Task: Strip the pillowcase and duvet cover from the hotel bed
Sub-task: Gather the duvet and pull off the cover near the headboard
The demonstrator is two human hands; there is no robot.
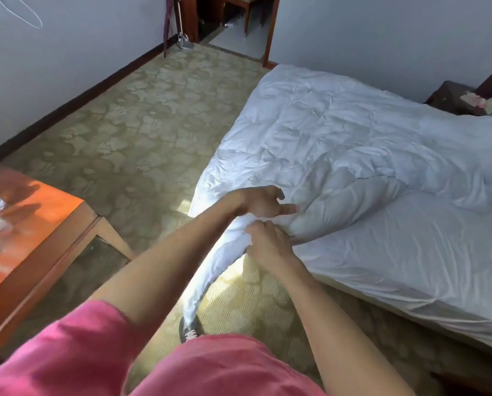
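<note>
**Both hands at the near corner of the duvet**

The white duvet cover (339,144) lies rumpled across the bed (410,252), creased all over, with the quilted filling showing through as soft padded squares. Its near left corner is pulled off the mattress edge and bunched between the two hands; from there a narrow tail of white cloth hangs down towards the floor, ending just above a dark shoe (190,330).

The right hand (267,241) is curled tight round the gathered fabric, knuckles up, gripping the bunch. The left hand (263,202) sits just beyond it, touching the padded bulge of the duvet; its index finger points right along the cloth and the other fingers are loosely bent. Whether they pinch any fabric underneath cannot be told.

To the right of the bulge the bed is covered by a flatter, wrinkled white sheet that runs to the near right edge of the mattress.

The floor is a yellow-green carpet (142,132) with a pale flower pattern, sunlit near the bed. A low orange-topped wooden table (39,224) stands at near left, with clear plastic items at its left edge. Pale walls with a dark skirting board run along the far left, and a wood-framed doorway (267,30) opens at the far side. A dark bedside stand (453,98) sits at far right.
</note>
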